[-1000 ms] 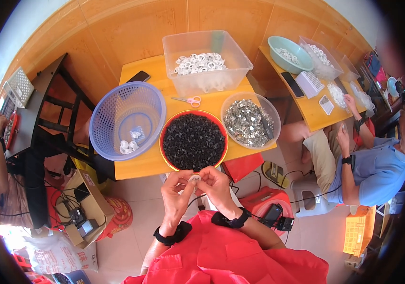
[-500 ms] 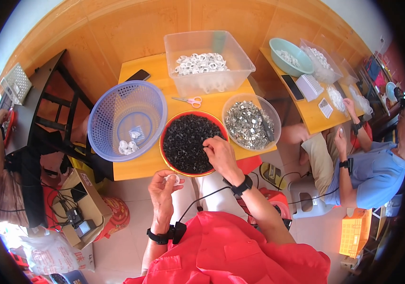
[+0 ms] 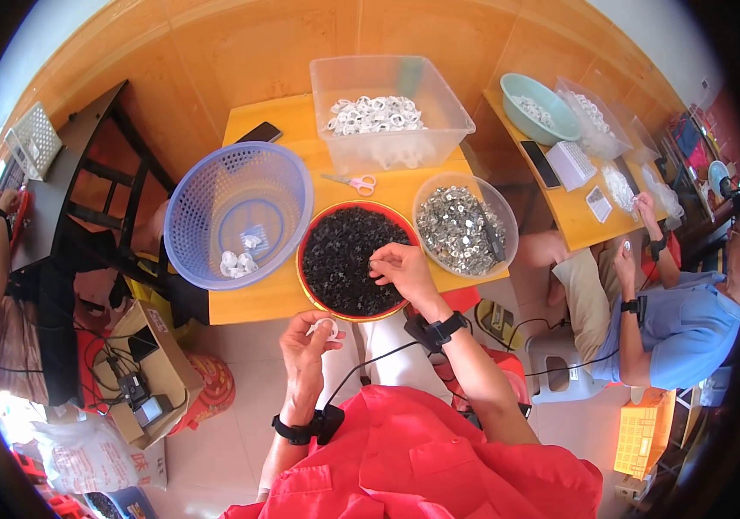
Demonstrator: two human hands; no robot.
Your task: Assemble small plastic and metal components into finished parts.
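Pinched between the thumb and fingers of my left hand (image 3: 305, 355) is a white ring-shaped plastic part (image 3: 325, 329), held just off the table's front edge. My right hand (image 3: 405, 275) reaches over a round red-rimmed tray (image 3: 302, 281) filled with small black parts (image 3: 348, 259). Its thumb and fingertips are pressed together at the surface of the black parts; whatever they grip is too small to make out. Right of the tray stands a clear round tub (image 3: 513, 227) of small silvery metal pieces (image 3: 456, 229). A blue-purple plastic basket (image 3: 188, 203) at the left contains several white parts (image 3: 236, 264).
A clear bin (image 3: 392, 149) of white rings (image 3: 376, 114) stands at the back, near pink-handled scissors (image 3: 363, 184) and a dark phone (image 3: 261, 131). At the right, a co-worker in a blue shirt (image 3: 690, 324) handles small parts beside another table (image 3: 573, 208). A cable runs from my right wristband (image 3: 448, 329).
My right hand's fingertips have moved slightly left over the black parts. The white ring in my left hand has turned a little and shows more. The whole view has shifted slightly.
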